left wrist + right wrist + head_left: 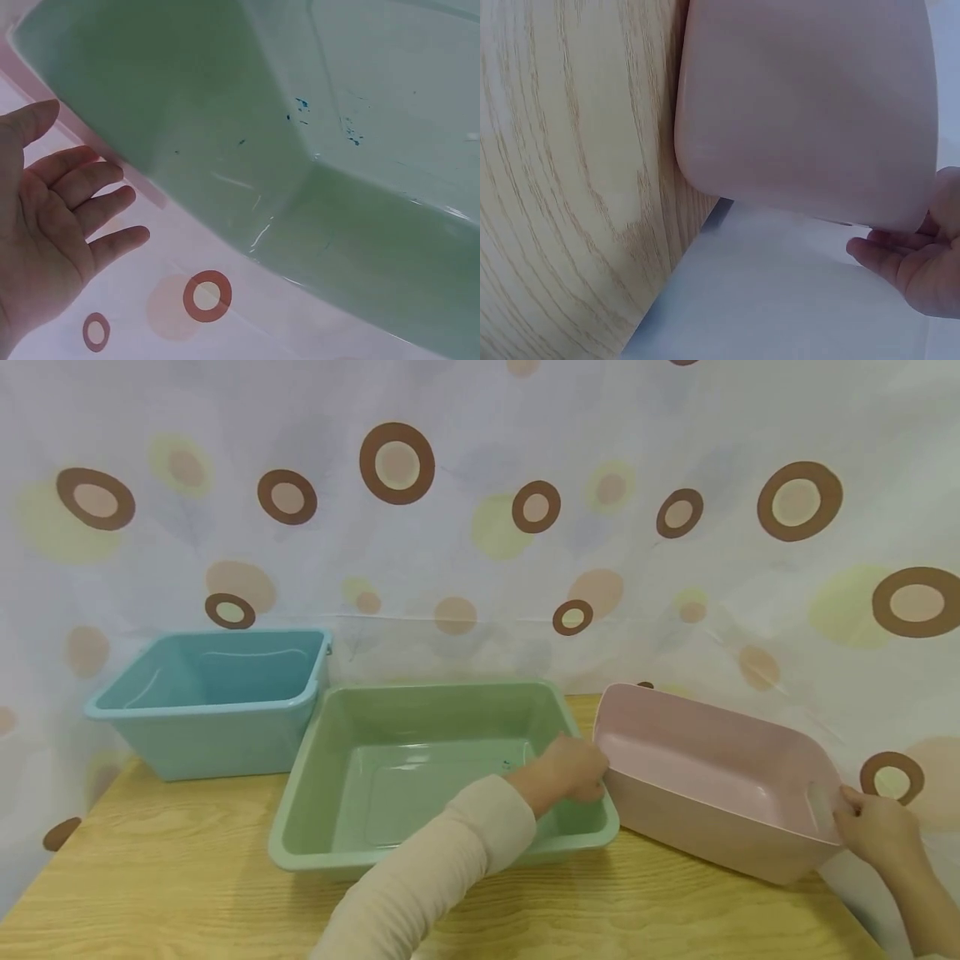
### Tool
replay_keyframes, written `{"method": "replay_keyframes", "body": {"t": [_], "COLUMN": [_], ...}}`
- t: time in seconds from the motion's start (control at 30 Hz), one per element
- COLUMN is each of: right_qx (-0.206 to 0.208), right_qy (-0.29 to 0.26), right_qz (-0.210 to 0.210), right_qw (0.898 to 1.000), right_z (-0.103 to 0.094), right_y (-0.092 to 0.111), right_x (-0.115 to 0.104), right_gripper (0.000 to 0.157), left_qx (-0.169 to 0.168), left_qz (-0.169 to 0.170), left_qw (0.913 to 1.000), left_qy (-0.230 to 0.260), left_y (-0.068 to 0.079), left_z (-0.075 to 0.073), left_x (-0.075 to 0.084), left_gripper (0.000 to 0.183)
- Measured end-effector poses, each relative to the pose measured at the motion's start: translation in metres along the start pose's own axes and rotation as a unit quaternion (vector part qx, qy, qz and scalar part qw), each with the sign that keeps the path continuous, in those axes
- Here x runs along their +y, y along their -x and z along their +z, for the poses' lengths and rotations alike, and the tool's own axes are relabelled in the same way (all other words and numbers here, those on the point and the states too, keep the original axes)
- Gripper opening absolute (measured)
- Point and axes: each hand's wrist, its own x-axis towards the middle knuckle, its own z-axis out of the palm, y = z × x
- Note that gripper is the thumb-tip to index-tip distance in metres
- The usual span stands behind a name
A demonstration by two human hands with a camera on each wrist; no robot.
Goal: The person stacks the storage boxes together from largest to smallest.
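A pink bin (712,810) with a handle slot stands at an angle on the right of the table. My right hand (885,831) grips its right end at the slot; in the right wrist view, the right hand's fingers (889,255) bend at the bin's edge. My left hand (570,768) reaches across the right rim of a green basin (442,860), beside the pink bin's left end. In the left wrist view, the left hand (67,202) has loosely bent fingers and a gap before the thumb, close to a pink edge (112,154).
A blue basin (210,727) stands at the back left, against the green basin. Small blue marks (302,103) spot the green basin's inside. A patterned cloth (480,568) hangs behind the wooden table (165,868). The table's right edge lies below the pink bin.
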Motion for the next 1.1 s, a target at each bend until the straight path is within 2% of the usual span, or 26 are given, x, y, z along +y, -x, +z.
{"method": "replay_keyframes", "body": {"t": [0.07, 0.27, 0.43, 0.5, 0.67, 0.9, 0.97, 1.1], "right_qx": [0.015, 0.004, 0.030, 0.040, 0.056, 0.026, 0.022, 0.034], "right_qy": [0.000, -0.015, 0.002, 0.007, 0.015, 0.031, 0.035, 0.039], "right_qz": [-0.009, -0.009, -0.038, -0.051, -0.083, -0.089, -0.090, -0.102], "right_qw": [1.000, 1.000, 0.999, 0.998, 0.995, 0.995, 0.995, 0.993], "right_z": [0.002, 0.006, 0.008, 0.009, 0.012, 0.007, 0.007, 0.008], "right_y": [-0.001, -0.005, -0.006, -0.006, -0.009, -0.015, -0.016, -0.019], "right_x": [0.000, -0.006, -0.010, -0.009, -0.005, -0.003, -0.003, -0.002], "right_gripper": [0.040, 0.047, 0.029, 0.020, 0.016, 0.012, 0.011, 0.010], "left_qx": [0.003, -0.006, -0.004, 0.006, 0.030, 0.043, 0.056, 0.080], "left_qz": [0.000, -0.013, -0.014, -0.012, -0.004, 0.006, 0.005, -0.003], "left_qw": [1.0000, 0.9997, 0.9991, 0.9986, 0.9959, 0.9925, 0.9910, 0.9893], "left_qy": [-0.004, -0.019, -0.041, -0.051, -0.086, -0.114, -0.122, -0.122], "left_y": [0.000, 0.002, 0.004, 0.006, 0.009, 0.013, 0.016, 0.019], "left_z": [0.000, 0.000, 0.000, -0.001, 0.001, 0.004, 0.004, 0.002], "left_x": [0.003, 0.011, 0.018, 0.021, 0.030, 0.043, 0.046, 0.048], "left_gripper": [0.014, 0.032, 0.031, 0.028, 0.022, 0.020, 0.021, 0.022]}}
